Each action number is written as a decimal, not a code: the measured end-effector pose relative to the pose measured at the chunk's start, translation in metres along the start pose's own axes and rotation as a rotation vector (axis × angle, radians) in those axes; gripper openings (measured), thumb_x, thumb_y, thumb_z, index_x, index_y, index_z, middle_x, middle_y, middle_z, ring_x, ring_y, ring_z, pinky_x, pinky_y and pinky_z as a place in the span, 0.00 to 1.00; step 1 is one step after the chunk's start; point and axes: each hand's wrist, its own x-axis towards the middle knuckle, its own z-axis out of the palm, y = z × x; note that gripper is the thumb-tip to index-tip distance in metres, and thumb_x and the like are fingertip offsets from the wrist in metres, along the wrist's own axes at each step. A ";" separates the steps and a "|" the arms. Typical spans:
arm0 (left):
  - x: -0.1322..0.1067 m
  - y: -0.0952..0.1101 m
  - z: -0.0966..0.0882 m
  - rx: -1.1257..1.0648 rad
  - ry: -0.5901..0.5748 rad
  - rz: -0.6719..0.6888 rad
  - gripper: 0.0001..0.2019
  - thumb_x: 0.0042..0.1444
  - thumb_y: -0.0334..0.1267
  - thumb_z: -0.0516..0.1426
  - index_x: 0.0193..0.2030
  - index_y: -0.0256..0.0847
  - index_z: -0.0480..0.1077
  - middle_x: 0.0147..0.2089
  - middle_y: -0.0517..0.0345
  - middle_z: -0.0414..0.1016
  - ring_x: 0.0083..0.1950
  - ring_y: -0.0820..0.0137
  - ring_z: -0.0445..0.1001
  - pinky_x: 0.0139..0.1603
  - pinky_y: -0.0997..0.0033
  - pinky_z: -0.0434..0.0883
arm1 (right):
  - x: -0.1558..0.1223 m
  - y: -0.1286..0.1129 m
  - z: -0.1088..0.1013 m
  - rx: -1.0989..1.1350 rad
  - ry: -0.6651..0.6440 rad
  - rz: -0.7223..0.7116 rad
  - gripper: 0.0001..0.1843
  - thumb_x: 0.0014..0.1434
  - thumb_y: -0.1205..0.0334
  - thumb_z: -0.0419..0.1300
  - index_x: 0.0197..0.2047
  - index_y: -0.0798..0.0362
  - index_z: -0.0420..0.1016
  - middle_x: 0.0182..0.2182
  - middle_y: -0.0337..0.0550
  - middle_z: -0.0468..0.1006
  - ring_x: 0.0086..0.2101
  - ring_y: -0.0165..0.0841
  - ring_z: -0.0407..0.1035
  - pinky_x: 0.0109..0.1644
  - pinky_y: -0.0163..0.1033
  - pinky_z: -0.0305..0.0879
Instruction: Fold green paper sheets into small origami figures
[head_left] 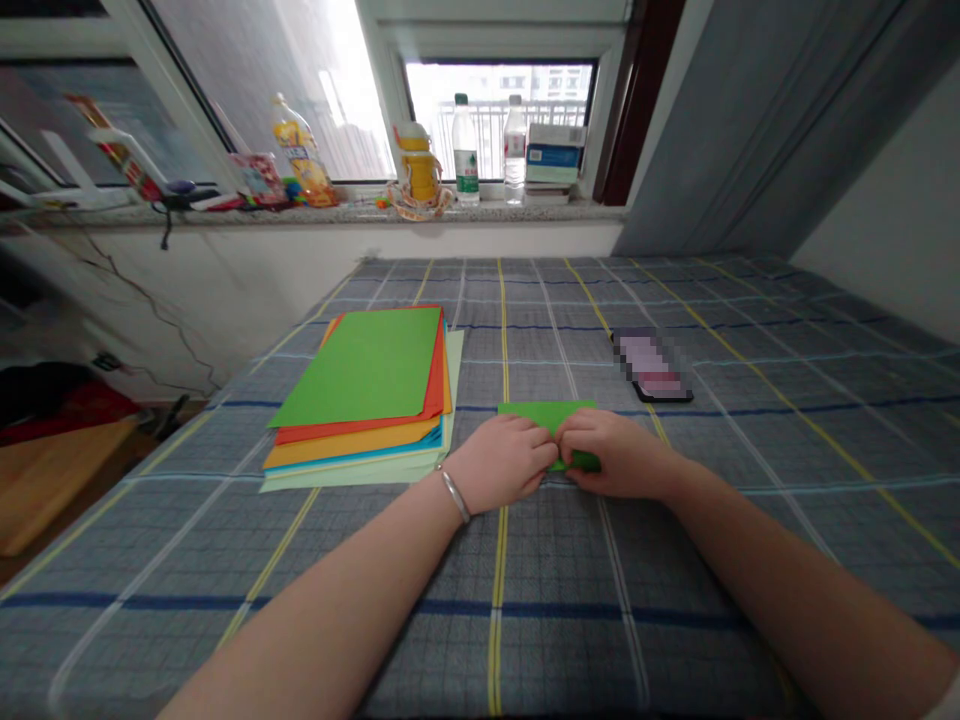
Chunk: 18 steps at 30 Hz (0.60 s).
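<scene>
A small piece of green paper [546, 411] lies on the checked cloth in front of me, its near edge folded or curled up on the right. My left hand [510, 460], with a silver bangle at the wrist, is closed over the paper's left part. From the other side my right hand [607, 452] pinches the near right part with bent fingers. The two hands meet at the fingertips, covering much of the paper. Left of them rests a stack of coloured paper [360, 365], green on top with orange, yellow, blue and pale green sheets below.
A phone [651, 366] with a blurred screen lies beyond my right hand. The grey plaid cloth [735, 560] covers the surface. Along the windowsill [345, 215] stand an orange drink bottle [304, 155], a yellow cup [421, 170], two clear bottles [466, 160] and boxes [555, 157].
</scene>
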 end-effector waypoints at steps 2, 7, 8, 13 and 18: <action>0.001 0.001 0.001 0.020 0.026 -0.010 0.04 0.59 0.37 0.53 0.37 0.40 0.68 0.37 0.56 0.74 0.39 0.65 0.73 0.43 0.63 0.68 | 0.002 -0.002 0.000 -0.050 0.003 0.000 0.07 0.48 0.71 0.57 0.30 0.51 0.67 0.30 0.39 0.74 0.34 0.33 0.67 0.41 0.39 0.61; 0.004 0.001 0.008 0.056 0.101 -0.057 0.04 0.57 0.36 0.54 0.37 0.40 0.67 0.35 0.57 0.74 0.35 0.66 0.73 0.38 0.65 0.68 | 0.004 -0.001 0.004 -0.152 0.048 0.021 0.01 0.53 0.66 0.56 0.31 0.51 0.68 0.29 0.40 0.74 0.33 0.34 0.67 0.38 0.39 0.59; 0.004 0.001 0.009 0.060 0.117 -0.065 0.04 0.57 0.36 0.54 0.37 0.40 0.67 0.35 0.58 0.74 0.35 0.67 0.73 0.36 0.65 0.67 | 0.005 -0.001 0.005 -0.170 0.067 0.026 0.01 0.54 0.65 0.56 0.31 0.51 0.68 0.29 0.41 0.74 0.32 0.34 0.67 0.38 0.39 0.59; 0.006 0.001 0.011 0.069 0.214 -0.096 0.05 0.59 0.36 0.52 0.37 0.40 0.67 0.34 0.59 0.74 0.34 0.68 0.72 0.34 0.66 0.66 | 0.005 -0.001 0.009 -0.184 0.199 0.079 0.02 0.54 0.66 0.56 0.30 0.51 0.68 0.28 0.40 0.74 0.31 0.33 0.67 0.36 0.37 0.59; 0.009 0.001 0.012 0.064 0.303 -0.096 0.06 0.60 0.36 0.51 0.36 0.40 0.68 0.33 0.59 0.73 0.34 0.68 0.71 0.39 0.66 0.66 | 0.006 0.000 0.011 -0.169 0.256 0.102 0.02 0.53 0.67 0.56 0.30 0.50 0.67 0.28 0.40 0.74 0.32 0.33 0.68 0.37 0.37 0.60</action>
